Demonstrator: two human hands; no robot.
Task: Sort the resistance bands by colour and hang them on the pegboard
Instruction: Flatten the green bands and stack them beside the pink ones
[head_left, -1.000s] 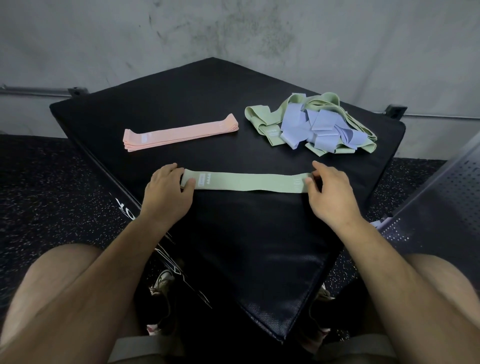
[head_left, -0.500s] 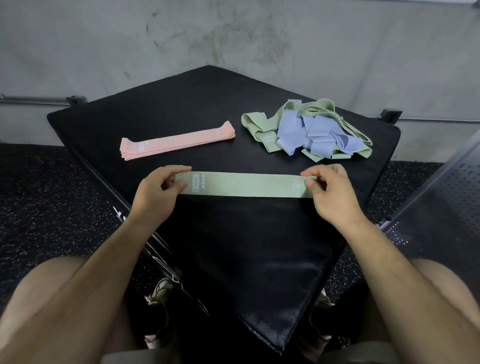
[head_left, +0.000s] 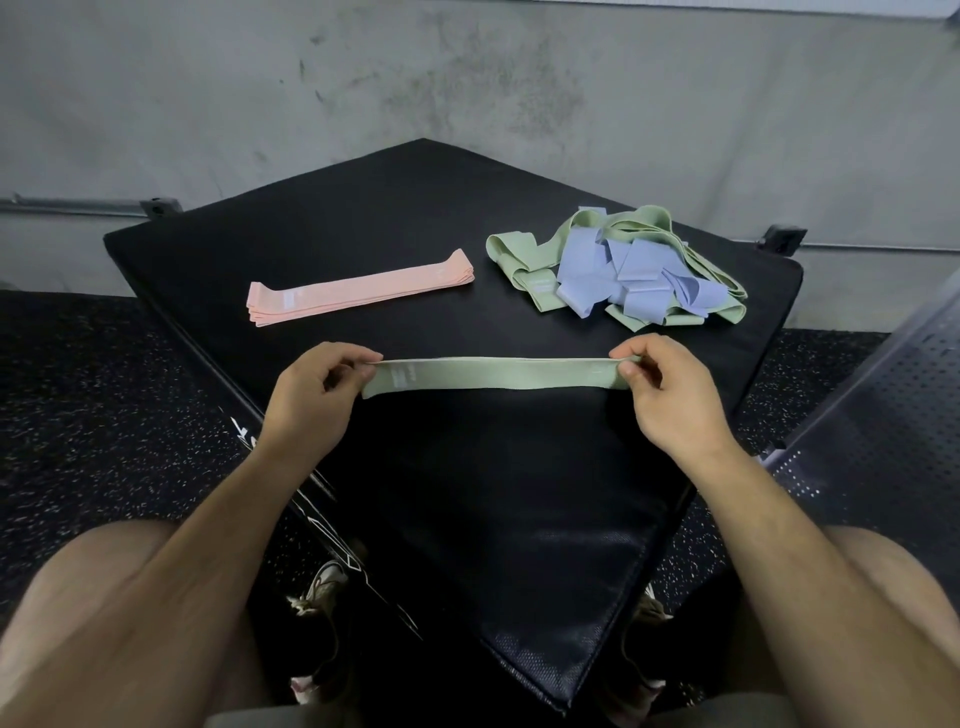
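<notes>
**green band held straight between two hands**

a person sits at a black padded worktop (head_left: 467, 493) with one corner pointing toward the body. the left hand (head_left: 306, 395) and right hand (head_left: 670, 400) each hold one end of a single green band (head_left: 493, 373). the band runs level from side to side over the near middle of the worktop. it is flat and drawn straight, with its broad face turned toward the camera. each grip is a narrow pinch: thumb and forefinger are closed on the band's end, and the other fingers curl loosely behind. a pale label shows near the band's left end and a smaller mark near its right end; neither is legible. whether the band's lower edge touches the worktop cannot be told.

beyond the band, on the left, a pink stack (head_left: 358, 294) of flat bands lies aslant with its edges nearly aligned. on the right, apart from it, a loose heap (head_left: 623, 270) of green and blue bands lies tangled, the blue mostly on top. both lie apart from the hands.

a stained grey wall (head_left: 467, 78) stands behind, with a thin rail (head_left: 67, 207) along its foot. the floor (head_left: 104, 415) is dark and speckled. a grey perforated panel (head_left: 883, 415) slants in at the right edge. bare knees and forearms fill the lower corners, and a shoe (head_left: 322, 587) shows beside the worktop's left flank.
</notes>
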